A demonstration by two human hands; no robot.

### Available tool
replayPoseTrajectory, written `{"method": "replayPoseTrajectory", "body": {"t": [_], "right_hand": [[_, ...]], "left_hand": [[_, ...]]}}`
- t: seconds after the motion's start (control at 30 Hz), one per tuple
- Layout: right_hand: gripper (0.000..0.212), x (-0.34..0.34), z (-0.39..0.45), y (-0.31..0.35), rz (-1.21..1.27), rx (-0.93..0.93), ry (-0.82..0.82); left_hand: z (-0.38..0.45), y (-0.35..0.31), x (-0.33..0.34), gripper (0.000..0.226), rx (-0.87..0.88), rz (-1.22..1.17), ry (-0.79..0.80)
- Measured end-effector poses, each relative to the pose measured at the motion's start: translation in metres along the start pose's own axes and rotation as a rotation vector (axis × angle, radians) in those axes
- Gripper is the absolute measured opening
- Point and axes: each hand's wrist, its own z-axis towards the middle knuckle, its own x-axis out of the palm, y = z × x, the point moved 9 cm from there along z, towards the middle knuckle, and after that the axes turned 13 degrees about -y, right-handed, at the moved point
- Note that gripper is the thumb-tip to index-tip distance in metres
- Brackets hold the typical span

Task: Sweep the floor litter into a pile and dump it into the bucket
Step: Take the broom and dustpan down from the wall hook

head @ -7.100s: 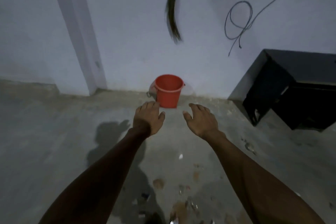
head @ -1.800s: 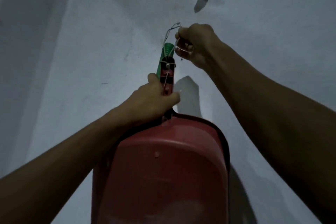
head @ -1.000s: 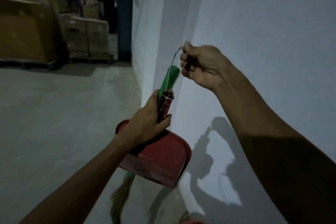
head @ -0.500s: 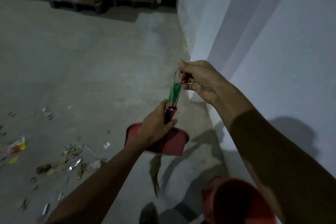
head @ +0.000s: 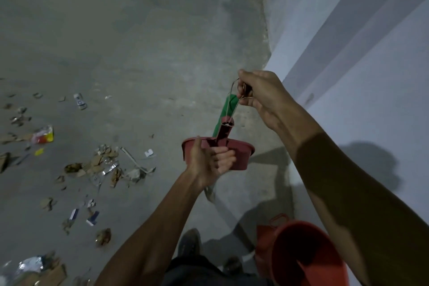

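My left hand (head: 210, 161) grips the handles of a red dustpan (head: 239, 154) and a green-handled broom (head: 226, 110), held together in front of me. The broom's bristles (head: 210, 192) hang below the pan. My right hand (head: 262, 92) pinches the thin string loop (head: 234, 92) tied to the handle tops. A red bucket (head: 301, 255) stands on the floor at the lower right, by the wall. Litter (head: 104, 167) of paper, cardboard and wrappers lies scattered over the concrete floor to the left.
A white wall (head: 348, 53) runs along the right side, with a pillar corner behind my right hand. My feet (head: 190, 244) stand just left of the bucket. Dark pallets sit at the far top edge. Bare concrete (head: 139, 41) stretches ahead.
The view has swung from the wall down to the floor. Both hands carried the dustpan and broom off the wall hook and lowered them; litter and bucket came into view.
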Motion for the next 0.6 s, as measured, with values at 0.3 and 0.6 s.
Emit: {"method": "replayPoseTrajectory", "body": {"t": [0.3,0.6], "right_hand": [[0.028,-0.037,-0.006,-0.033,0.065,-0.052,-0.025],[0.031,-0.076,-0.036,-0.099,0.230,-0.112,-0.028]], "left_hand": [[0.031,0.015,0.053,0.091,-0.240,-0.714,0.196],[0.051,0.043,0.057,0.066,-0.206,-0.599,0.056]]}}
